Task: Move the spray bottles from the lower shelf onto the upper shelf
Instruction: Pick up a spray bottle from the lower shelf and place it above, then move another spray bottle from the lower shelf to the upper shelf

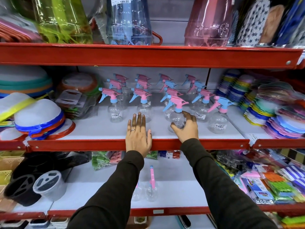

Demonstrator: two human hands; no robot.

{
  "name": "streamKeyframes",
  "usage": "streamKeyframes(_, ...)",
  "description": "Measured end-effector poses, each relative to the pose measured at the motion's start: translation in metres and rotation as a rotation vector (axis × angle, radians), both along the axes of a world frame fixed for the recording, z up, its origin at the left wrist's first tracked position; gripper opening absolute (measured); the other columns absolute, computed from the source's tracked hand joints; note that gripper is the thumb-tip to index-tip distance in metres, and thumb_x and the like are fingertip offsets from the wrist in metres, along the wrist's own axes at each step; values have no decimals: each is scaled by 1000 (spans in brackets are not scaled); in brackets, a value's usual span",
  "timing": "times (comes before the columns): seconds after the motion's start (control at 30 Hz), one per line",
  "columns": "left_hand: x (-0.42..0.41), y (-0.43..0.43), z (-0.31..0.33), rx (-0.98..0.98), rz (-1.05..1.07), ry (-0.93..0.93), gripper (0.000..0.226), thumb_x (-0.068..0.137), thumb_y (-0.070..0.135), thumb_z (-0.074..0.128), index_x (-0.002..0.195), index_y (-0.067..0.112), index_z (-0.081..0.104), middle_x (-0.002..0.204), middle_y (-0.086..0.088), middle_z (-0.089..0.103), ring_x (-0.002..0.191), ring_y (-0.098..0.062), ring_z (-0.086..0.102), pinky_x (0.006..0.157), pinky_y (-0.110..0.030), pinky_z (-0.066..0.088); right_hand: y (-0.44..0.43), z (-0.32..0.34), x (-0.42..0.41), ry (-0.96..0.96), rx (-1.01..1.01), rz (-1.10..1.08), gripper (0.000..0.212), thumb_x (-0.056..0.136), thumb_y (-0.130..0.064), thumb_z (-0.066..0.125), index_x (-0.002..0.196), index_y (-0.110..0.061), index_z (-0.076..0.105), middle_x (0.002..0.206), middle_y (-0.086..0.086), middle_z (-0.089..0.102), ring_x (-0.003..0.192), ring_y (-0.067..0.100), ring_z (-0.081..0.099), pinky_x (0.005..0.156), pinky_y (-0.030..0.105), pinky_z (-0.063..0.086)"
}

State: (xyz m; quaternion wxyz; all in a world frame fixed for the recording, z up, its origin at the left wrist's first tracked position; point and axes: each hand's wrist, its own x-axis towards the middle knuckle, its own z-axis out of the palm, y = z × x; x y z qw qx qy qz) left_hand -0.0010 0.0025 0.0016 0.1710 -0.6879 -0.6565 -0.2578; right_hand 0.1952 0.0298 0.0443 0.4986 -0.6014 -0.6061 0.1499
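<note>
Several clear spray bottles with pink and blue trigger heads stand in rows on the upper shelf [105, 134]. My right hand [187, 128] wraps around the round body of the front one, a clear spray bottle [176, 118] with a pink trigger, standing on that shelf. My left hand [138, 134] lies flat and open on the shelf's front edge, holding nothing, just in front of another bottle [143, 104]. On the lower shelf [173, 187] stand two more clear bottles [151, 187], partly hidden behind my left sleeve.
Stacked plastic lids and bowls [38, 119] crowd the upper shelf's left, stacked coloured plates [280, 116] its right. Tall tinted jugs [128, 22] stand on the top shelf. Black and grey holders [33, 187] sit lower left, packaged goods [264, 187] lower right.
</note>
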Motion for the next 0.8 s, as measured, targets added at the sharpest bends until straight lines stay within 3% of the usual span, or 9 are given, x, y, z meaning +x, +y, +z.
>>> streamKeyframes(0.2, -1, -1, 1, -13, 7, 10, 68, 98, 39, 20, 156, 2, 19, 165, -15, 13, 154, -31, 8, 123, -44, 2, 0, 2, -1, -15, -7, -4, 64, 73, -31, 77, 131, -25, 51, 127, 9, 51, 113, 27, 56, 96, 30, 47)
streamKeyframes(0.37, -1, -3, 3, -26, -4, 8, 68, 98, 39, 20, 155, 2, 21, 165, -16, 16, 154, -31, 10, 123, -44, 4, -6, -4, 0, 53, -12, -19, 78, 69, -30, 80, 136, -20, 41, 132, 9, 48, 118, 23, 52, 99, 31, 45)
streamKeyframes(0.5, -1, -5, 3, -52, -11, -6, 67, 98, 38, 21, 155, 2, 21, 164, -17, 17, 154, -31, 12, 123, -44, 5, -23, -5, -3, 42, 78, -63, 61, 72, -27, 76, 124, -13, 47, 124, 8, 49, 119, 26, 49, 102, 29, 39)
streamKeyframes(0.67, -2, -8, 6, -85, -24, -4, 70, 98, 41, 18, 155, 1, 20, 164, -17, 19, 153, -30, 15, 123, -42, 2, -52, -12, -19, 10, 199, -93, 47, 71, -31, 70, 115, -26, 54, 115, -7, 53, 104, 17, 55, 94, 46, 48)
streamKeyframes(0.8, -10, -17, 7, -61, -49, -18, 69, 98, 41, 21, 156, 4, 18, 165, -13, 18, 154, -28, 12, 124, -42, 2, -78, -27, -34, -38, 259, -100, 37, 73, -28, 70, 110, -26, 61, 110, -7, 56, 108, 15, 55, 94, 37, 44)
